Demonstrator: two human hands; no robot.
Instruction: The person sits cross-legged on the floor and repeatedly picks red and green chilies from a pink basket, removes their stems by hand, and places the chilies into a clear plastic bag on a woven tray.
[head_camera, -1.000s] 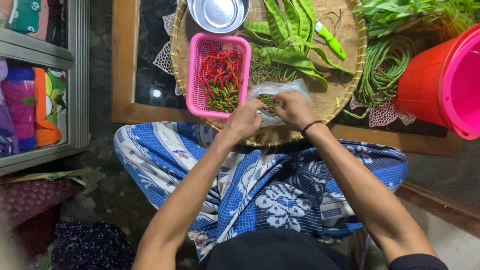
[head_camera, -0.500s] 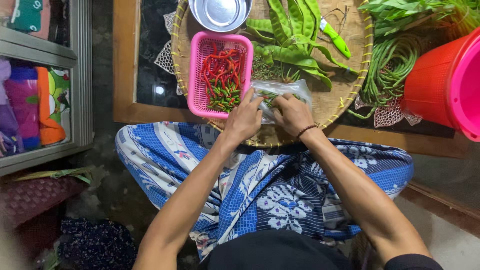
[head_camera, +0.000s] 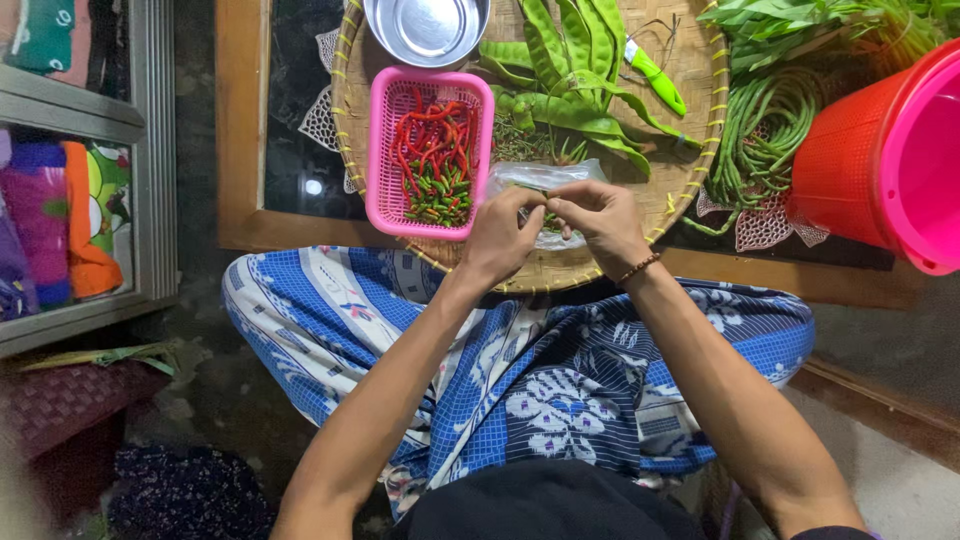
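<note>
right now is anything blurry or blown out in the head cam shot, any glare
Head view: mostly sharp at centre, with both hands, left hand and right hand, crisp on the clear plastic bag; glare spots on the steel bowl and dark glass tabletop; the lower left corner is dim and soft.

Woven tray, perhaps on dark table

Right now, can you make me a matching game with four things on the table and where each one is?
Things:
1. pink plastic basket of chillies
2. round metal bowl
3. green-handled knife
4. clear plastic bag

Places:
A. by the person's fingertips
B. on the flat green bean pods
C. top edge of the woven tray
D. just left of the hands

Pairs: 1-D, 2-C, 3-B, 4-A
</note>
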